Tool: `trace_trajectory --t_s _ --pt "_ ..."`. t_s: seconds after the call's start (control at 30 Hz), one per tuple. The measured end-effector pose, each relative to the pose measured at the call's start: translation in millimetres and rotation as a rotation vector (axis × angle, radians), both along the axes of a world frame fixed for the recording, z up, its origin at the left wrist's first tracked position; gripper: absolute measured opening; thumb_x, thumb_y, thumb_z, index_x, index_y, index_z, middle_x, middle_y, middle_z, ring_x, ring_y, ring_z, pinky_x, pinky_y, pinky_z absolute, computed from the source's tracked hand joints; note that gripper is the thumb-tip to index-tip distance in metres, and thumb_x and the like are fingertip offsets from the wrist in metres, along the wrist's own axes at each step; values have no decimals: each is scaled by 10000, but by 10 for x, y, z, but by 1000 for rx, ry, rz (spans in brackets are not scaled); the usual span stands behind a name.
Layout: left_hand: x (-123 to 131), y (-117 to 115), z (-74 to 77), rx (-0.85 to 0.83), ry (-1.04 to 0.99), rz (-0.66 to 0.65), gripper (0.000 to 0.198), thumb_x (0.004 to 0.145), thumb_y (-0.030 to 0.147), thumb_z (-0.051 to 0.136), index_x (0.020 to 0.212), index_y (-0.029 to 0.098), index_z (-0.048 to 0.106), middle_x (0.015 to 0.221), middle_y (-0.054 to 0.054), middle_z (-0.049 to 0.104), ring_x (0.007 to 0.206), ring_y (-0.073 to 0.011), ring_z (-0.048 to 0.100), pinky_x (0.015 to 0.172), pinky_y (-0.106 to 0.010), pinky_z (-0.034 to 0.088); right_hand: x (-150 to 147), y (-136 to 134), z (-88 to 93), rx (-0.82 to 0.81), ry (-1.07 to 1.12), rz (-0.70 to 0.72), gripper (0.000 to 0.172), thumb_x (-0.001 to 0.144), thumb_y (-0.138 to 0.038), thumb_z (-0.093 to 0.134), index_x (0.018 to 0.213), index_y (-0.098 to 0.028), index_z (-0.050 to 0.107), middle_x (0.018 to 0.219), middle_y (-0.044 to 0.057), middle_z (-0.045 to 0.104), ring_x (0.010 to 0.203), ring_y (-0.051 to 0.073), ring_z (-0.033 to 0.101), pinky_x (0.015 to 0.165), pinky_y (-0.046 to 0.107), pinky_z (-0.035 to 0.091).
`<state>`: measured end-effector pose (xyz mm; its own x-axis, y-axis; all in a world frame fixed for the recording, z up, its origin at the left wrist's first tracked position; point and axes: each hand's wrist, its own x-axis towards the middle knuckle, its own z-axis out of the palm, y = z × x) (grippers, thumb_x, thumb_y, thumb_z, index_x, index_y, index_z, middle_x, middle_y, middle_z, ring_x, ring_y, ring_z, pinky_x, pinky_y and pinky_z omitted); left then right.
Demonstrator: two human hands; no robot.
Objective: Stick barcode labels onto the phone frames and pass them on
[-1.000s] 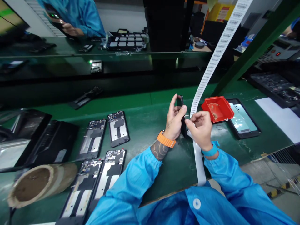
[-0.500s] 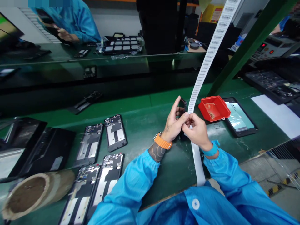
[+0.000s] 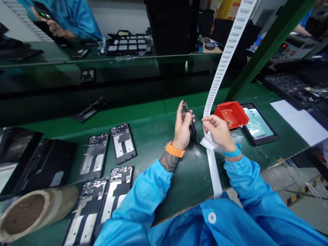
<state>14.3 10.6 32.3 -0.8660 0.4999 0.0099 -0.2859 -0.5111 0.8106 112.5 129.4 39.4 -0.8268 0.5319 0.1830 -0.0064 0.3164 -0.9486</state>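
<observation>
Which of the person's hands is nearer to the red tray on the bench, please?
Right. The right hand lies just beside the red tray, fingers pinching the label strip. The left hand is farther off, beyond the strip, holding a dark phone frame.

Phone frames [image 3: 123,142] lie left of the label strip [image 3: 222,66], bin [image 3: 241,120] right

Four phone frames [image 3: 123,142] lie on green mat [image 3: 153,136] at L; red bin [image 3: 242,120] just beside screen panel [image 3: 258,124] at R.
</observation>
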Motion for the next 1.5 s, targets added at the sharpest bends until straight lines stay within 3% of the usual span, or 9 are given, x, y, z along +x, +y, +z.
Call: trace_trajectory --t_s 0.07,0.17,0.3,0.43,0.8,1.0,1.23,1.37,1.5 --pt "-118 -40 46 27 -214 -37 499 953 543 576 1352 244 601 1134 -70 693 938 -183 685 864 -337 568 23 244 -61 216 -105 -75 136 863 -310 597 922 -193 637 737 13 654 656 169 613 653 308 511" --pt "-262 -123 81 38 -397 -223 667 993 673 332 1153 128 682 1071 -133 719 854 -216 709 789 -395 607 40 489 -215 578 -333 -55 99 817 -166 600 884 -185 669 854 76 702 802 232 661 815 391 542" --pt "-299 -191 80 36 -458 -383 755 995 702 237 1115 116 698 1022 -151 741 806 -237 732 751 -425 626 69 531 -452 736 -330 62 278 829 -146 607 1088 -155 708 1251 160 678 1145 316 630 1041 499 495" --pt "-285 -178 62 -17 -474 -439 709 1027 635 242 1123 102 698 957 -144 753 779 -218 739 740 -385 635 149 481 -618 762 -264 108 344 895 -220 595 1212 -151 709 1435 162 596 1317 339 538 1117 557 442" --pt "-367 -50 -119 -242 -522 -811 751 975 710 336 1175 77 687 762 -142 740 533 -206 695 532 -321 605 85 411 -603 703 -123 23 158 872 -180 624 958 -228 749 1081 77 772 1044 275 661 976 485 523" --pt "-354 14 -106 -301 -525 -810 764 948 754 337 1158 94 660 712 -117 721 543 -202 700 552 -318 614 121 339 -654 867 -111 -4 200 924 -189 578 995 -204 765 1014 92 779 974 267 675 899 425 551" --pt "-342 50 -190 -270 -494 -804 722 914 769 414 1065 107 655 723 -128 716 556 -220 701 525 -332 604 227 263 -701 984 -131 32 262 983 -229 523 1076 -215 767 1132 97 772 1078 256 701 958 423 539" --pt "-322 41 -225 -255 -499 -776 672 918 755 430 980 127 662 685 -110 693 537 -234 689 513 -363 593 358 197 -561 882 -94 0 254 975 -292 522 947 -246 770 1136 97 759 1101 272 687 985 469 541" --pt "-336 10 -199 -202 -452 -635 598 907 703 536 896 121 670 742 -125 718 597 -239 708 554 -353 584 301 164 -235 502 53 -295 201 925 -382 588 888 -221 701 925 90 742 853 243 696 806 440 583"
